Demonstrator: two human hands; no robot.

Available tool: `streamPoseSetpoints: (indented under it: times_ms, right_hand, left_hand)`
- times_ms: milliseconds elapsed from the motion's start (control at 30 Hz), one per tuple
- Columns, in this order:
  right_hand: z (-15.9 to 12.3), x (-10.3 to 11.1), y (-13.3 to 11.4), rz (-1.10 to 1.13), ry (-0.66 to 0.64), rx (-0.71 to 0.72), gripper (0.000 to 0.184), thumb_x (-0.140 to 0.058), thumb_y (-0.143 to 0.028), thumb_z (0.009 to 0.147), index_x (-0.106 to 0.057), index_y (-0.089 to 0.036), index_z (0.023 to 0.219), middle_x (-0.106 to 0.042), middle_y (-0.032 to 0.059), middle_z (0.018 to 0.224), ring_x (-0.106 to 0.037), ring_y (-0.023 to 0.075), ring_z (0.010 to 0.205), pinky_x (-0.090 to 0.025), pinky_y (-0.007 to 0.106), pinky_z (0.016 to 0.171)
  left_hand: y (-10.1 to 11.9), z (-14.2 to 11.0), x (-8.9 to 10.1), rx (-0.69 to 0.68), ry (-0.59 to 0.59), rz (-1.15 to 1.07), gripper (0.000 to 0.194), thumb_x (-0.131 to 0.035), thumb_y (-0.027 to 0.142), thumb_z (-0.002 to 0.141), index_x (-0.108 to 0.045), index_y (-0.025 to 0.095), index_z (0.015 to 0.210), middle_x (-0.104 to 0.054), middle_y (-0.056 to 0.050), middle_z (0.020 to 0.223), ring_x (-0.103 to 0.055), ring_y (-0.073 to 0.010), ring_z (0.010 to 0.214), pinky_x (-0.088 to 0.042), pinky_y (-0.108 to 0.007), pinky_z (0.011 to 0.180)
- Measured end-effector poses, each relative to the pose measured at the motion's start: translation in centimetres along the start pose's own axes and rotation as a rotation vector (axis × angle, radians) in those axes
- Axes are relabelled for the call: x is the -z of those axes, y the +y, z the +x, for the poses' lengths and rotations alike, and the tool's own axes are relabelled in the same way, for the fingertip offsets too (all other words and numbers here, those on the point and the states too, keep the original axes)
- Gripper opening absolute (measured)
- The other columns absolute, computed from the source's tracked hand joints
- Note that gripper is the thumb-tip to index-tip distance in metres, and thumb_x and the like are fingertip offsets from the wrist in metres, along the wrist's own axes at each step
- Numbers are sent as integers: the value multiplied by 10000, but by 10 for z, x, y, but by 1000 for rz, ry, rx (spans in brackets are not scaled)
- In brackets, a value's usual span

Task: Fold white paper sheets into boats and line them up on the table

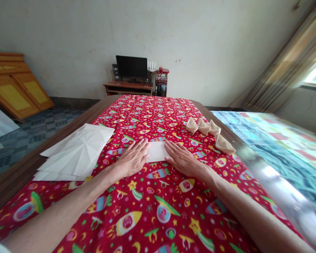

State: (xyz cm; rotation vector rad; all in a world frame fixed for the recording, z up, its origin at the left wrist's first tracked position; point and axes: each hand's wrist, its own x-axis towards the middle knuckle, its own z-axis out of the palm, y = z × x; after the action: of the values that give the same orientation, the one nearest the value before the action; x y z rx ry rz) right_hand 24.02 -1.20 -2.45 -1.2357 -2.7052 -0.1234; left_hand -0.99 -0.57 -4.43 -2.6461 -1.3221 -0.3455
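Note:
A folded strip of white paper (pixel 156 151) lies flat on the red patterned cloth (pixel 158 191), its long side running left to right. My left hand (pixel 133 157) rests flat over its left end, fingers stretched out. Over the right end lies my right hand (pixel 181 157), also flat with the fingers extended. Only the middle of the strip shows between the two hands; both ends are covered. Neither hand is gripping it.
Creased paper sheets (pixel 76 154) are stacked on the left. Several folded paper boats (pixel 204 127) sit at the right, near the wooden table edge (pixel 210 114). Beyond the table stand a monitor (pixel 131 66) and a red telephone (pixel 163 71). A bed (pixel 279 140) is on the right.

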Motion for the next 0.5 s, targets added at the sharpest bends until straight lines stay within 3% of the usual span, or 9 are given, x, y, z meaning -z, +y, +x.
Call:
streamPoseSetpoints:
  times_ms: [200, 333, 500]
  right_hand:
    - [-4, -4, 0, -27, 42, -9, 526, -297, -388, 970, -362, -89, 1398, -350, 171, 1445, -271, 247, 1366, -279, 466, 1097]
    - [-9, 1, -19, -1, 26, 115, 532, -288, -420, 970, -366, -115, 1399, -359, 144, 1447, -264, 238, 1369, -209, 485, 1122]
    - [-17, 10, -41, 38, 46, 201, 560, -326, -454, 956, -362, -111, 1397, -394, 140, 1428, -335, 217, 1338, -226, 443, 1126]
  left_hand:
    - [4, -9, 12, 10, -23, 25, 487, -291, 277, 942, -352, 104, 1393, -307, -124, 1478, -256, -228, 1380, -225, -445, 1120]
    - [14, -9, 18, -81, -58, -5, 466, -286, 229, 939, -356, 157, 1393, -321, -75, 1478, -274, -196, 1374, -206, -429, 1130]
    - [25, -16, 23, -179, -73, -74, 453, -295, 208, 946, -364, 162, 1391, -349, -57, 1468, -276, -179, 1373, -208, -393, 1136]
